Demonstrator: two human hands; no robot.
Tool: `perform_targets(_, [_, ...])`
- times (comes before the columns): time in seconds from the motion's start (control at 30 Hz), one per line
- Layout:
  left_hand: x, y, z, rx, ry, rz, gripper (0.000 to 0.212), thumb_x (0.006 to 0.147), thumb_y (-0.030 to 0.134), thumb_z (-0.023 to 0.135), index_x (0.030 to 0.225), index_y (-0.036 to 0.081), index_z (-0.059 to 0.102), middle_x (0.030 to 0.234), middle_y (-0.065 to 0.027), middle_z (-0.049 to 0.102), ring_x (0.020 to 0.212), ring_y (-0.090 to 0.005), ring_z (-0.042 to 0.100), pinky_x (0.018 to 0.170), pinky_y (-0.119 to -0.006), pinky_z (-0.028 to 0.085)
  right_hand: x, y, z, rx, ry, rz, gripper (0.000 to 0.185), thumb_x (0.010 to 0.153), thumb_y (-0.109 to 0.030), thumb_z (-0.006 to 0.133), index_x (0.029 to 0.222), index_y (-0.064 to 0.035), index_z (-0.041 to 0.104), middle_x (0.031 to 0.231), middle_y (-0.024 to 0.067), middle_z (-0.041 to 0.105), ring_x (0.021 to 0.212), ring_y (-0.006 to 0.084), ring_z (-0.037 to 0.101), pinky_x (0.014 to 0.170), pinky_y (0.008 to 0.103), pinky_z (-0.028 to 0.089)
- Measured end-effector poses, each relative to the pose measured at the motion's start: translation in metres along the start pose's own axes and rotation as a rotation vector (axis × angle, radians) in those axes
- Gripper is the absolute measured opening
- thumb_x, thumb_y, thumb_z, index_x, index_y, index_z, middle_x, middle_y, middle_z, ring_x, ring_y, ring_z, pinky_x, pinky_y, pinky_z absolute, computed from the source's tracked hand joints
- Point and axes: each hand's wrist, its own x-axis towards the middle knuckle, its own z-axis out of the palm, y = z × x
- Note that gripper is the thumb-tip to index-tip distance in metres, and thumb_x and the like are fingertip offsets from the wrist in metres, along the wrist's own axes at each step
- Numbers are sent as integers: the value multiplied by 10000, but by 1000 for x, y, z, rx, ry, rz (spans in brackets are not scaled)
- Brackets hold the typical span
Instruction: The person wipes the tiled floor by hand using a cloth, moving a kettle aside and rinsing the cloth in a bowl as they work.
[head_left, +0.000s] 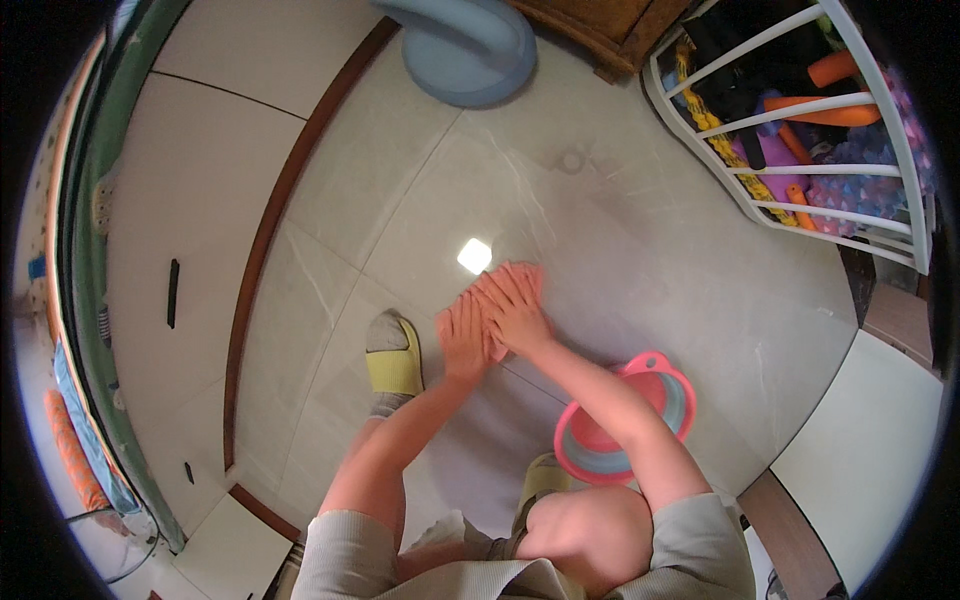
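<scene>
A pink cloth (529, 279) lies spread on the grey tiled floor (420, 225) in front of me. My left hand (463, 341) rests on its left side, palm down with the fingers pointing away from me. Beside it, my right hand (517, 315) presses on the middle and right of the cloth, fingers slightly spread. Both hands hold the cloth down against the tiles. Under my right forearm stands a pink and grey basin (679, 401), partly hidden by the arm. What it contains cannot be made out.
My slippered left foot (394, 367) is left of the cloth. A blue-grey round base (472, 67) stands at the far end, near a wooden cabinet (592, 30). On the right is a white-barred rack (825, 169) with colourful items. White drawers (202, 225) line the left.
</scene>
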Motion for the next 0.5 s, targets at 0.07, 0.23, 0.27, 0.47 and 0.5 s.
perform_targets(0.07, [20, -12, 5, 54, 107, -4, 559, 912, 211, 450, 1385, -76, 375, 1470, -198, 350, 1376, -316, 309, 1108, -461, 230, 26, 7, 1, 11, 39, -55, 649, 848, -354, 554, 1434, -122, 400, 1514, 63, 321, 1433, 283, 193, 1178, 472, 96])
perform_targets(0.23, [92, -32, -7, 81, 74, -19, 558, 921, 215, 439, 1397, -64, 362, 1483, -186, 332, 1381, -323, 287, 1112, -473, 208, 97, 40, -7, -61, 78, -123, 629, 862, -319, 534, 1427, -79, 395, 1516, 61, 321, 1427, 246, 218, 1183, 415, 118])
perform_targets(0.27, [108, -39, -9, 82, 74, -14, 567, 926, 218, 428, 1414, -56, 338, 1494, -183, 311, 1391, -323, 265, 1118, -480, 189, 114, 46, -10, -69, 95, -123, 620, 867, -309, 526, 1426, -76, 394, 1516, 62, 321, 1426, 242, 221, 1183, 411, 122])
perform_targets(0.47, [220, -51, 0, 68, 190, 31, 573, 947, 251, 387, 1453, -2, 298, 1513, -155, 291, 1406, -304, 244, 1128, -482, 151, 188, 103, -30, -8, 368, -45, 515, 881, -262, 510, 1360, -74, 485, 1454, 56, 419, 1388, 247, 301, 1175, 420, 163])
perform_targets(0.5, [233, -53, -1, 69, 204, 48, 574, 947, 256, 384, 1458, 9, 296, 1514, -148, 293, 1406, -299, 246, 1127, -482, 150, 194, 110, -35, -36, 350, -26, 512, 905, -263, 482, 1385, -86, 452, 1474, 55, 388, 1399, 242, 277, 1174, 423, 155])
